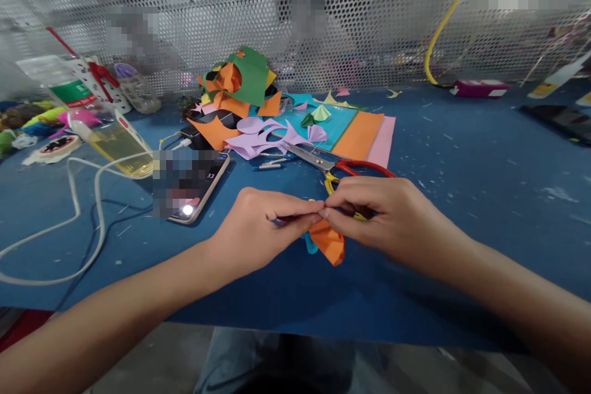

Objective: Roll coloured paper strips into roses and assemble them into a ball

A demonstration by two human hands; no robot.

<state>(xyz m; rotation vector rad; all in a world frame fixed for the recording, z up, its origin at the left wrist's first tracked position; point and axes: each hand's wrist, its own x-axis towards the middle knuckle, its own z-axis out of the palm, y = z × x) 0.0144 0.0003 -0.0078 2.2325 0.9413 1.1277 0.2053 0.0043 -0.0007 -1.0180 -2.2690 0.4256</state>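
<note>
The left hand [263,225] and right hand [383,212] meet over the near part of the blue table [268,301]. Thumb and forefinger of each are pinched narrow, tips touching, at the top of a folded orange paper [329,243], which hangs just below them. A blue piece [311,244] shows beside it on the left; I cannot tell which hand holds that.

Just beyond the hands lie scissors [318,160], points to the left. Left of them are a pen [270,166] and, nearer, a phone [207,188], with a white cable [96,197] further left.

Farther off are purple scraps [258,141], an orange sheet [360,135] partly over a pink sheet [383,138], and a green scrap [252,71] among orange ones. Metal mesh [221,12] stands farthest.
</note>
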